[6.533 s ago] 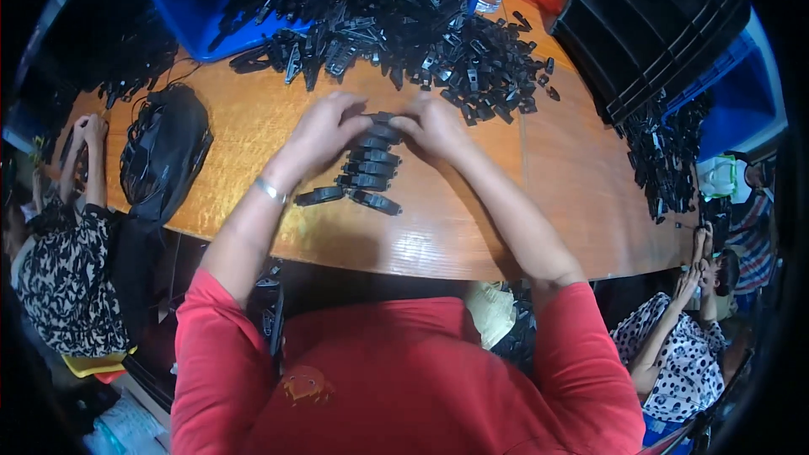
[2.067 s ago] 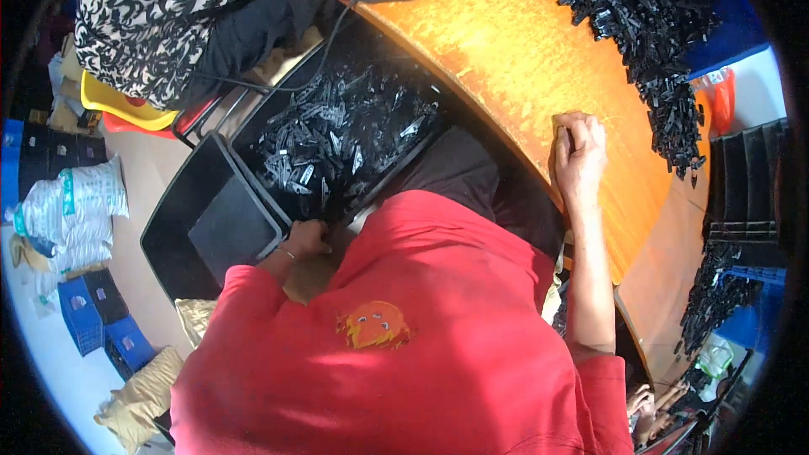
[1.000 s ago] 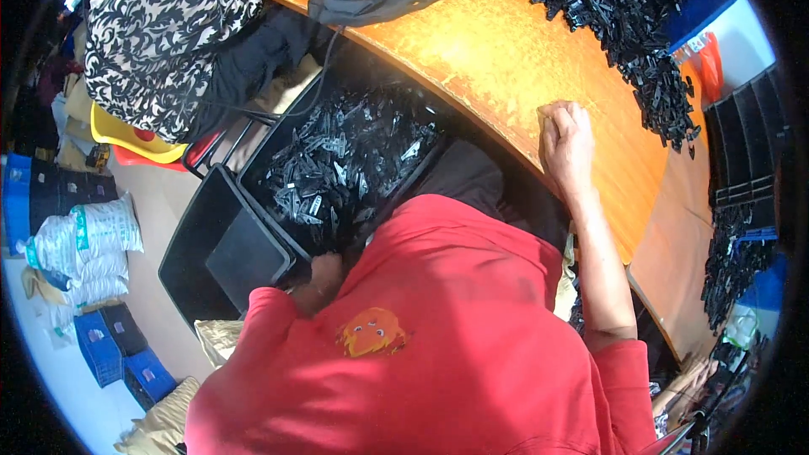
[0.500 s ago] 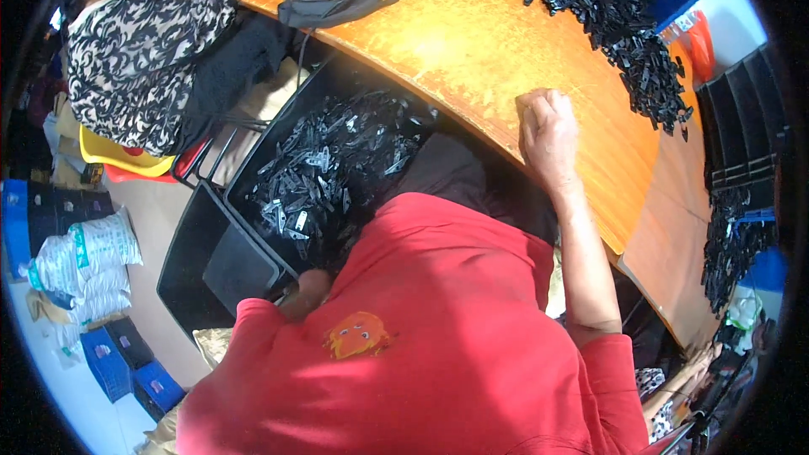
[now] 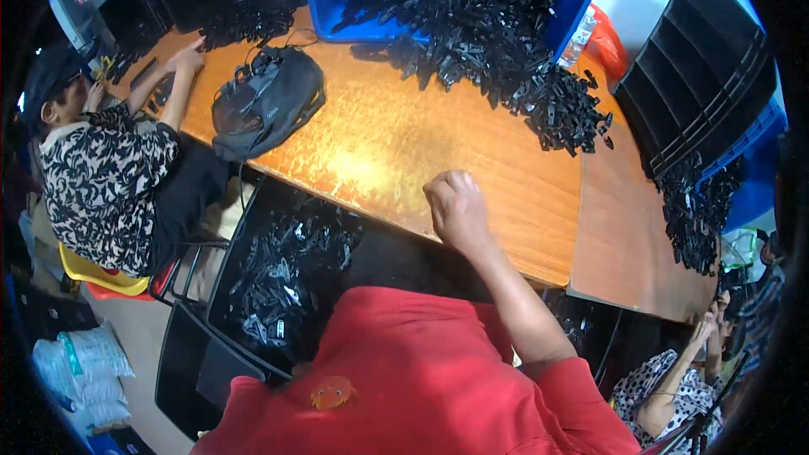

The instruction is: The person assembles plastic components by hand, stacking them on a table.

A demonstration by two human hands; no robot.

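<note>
My right hand [image 5: 458,209] rests on the wooden table [image 5: 379,126] close to its near edge. Its fingers are curled into a fist, and anything inside them is hidden. My left hand does not show; that side ends behind the red shirt, beside a black bin [image 5: 221,303] of small black plastic parts [image 5: 274,295] below the table edge. Farther back on the table, a heap of similar black plastic parts [image 5: 472,42] spills out of a blue bin [image 5: 581,8] lying open toward me.
A dark backpack [image 5: 274,105] lies on the table to the left. One co-worker [image 5: 105,185] sits at far left, another [image 5: 666,388] at lower right. Stacked black trays [image 5: 695,67] stand at right, near more black parts [image 5: 691,223]. White sacks [image 5: 84,371] are on the floor.
The view has tilted up and turned, bringing the blue bin and far table into sight. My right fist stays on the table near its edge. The left forearm has nearly dropped from view.
</note>
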